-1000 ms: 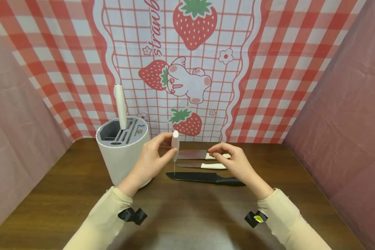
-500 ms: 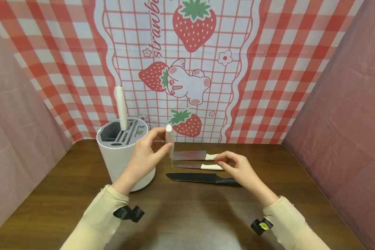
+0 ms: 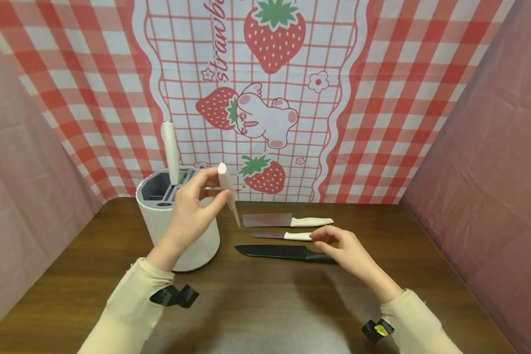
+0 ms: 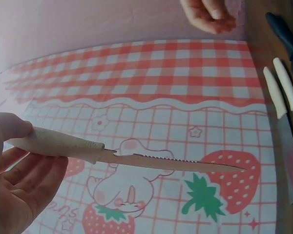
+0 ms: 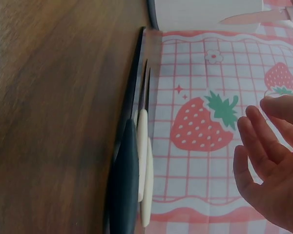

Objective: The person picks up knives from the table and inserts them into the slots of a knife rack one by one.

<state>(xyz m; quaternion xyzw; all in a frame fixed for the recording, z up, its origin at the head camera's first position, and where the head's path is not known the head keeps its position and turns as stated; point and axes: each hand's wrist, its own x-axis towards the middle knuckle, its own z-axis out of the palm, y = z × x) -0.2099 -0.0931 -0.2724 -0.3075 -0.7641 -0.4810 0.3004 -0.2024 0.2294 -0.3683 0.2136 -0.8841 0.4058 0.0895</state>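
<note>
My left hand (image 3: pixel 192 211) pinches the white handle of a knife (image 3: pixel 227 184), its blade angled down, beside the white knife block (image 3: pixel 177 236). In the left wrist view this knife (image 4: pixel 58 144) shows a serrated stretch along its blade. Another white-handled knife (image 3: pixel 170 152) stands in the block. My right hand (image 3: pixel 347 250), loosely curled and holding nothing, hovers by the handles of three knives lying on the table: a wide-bladed one (image 3: pixel 267 220), a narrow one (image 3: pixel 297 236) and a black one (image 3: pixel 274 251).
The knives lie side by side on the brown wooden table (image 3: pixel 265 314), right of the block. A strawberry-printed checked cloth (image 3: pixel 380 108) hangs behind the table, with pink cloth (image 3: pixel 482 128) at both sides.
My left hand has carried the knife left and up towards the block, and its blade has tilted. My right hand has moved slightly right and nearer, uncovering the wide knife's handle.
</note>
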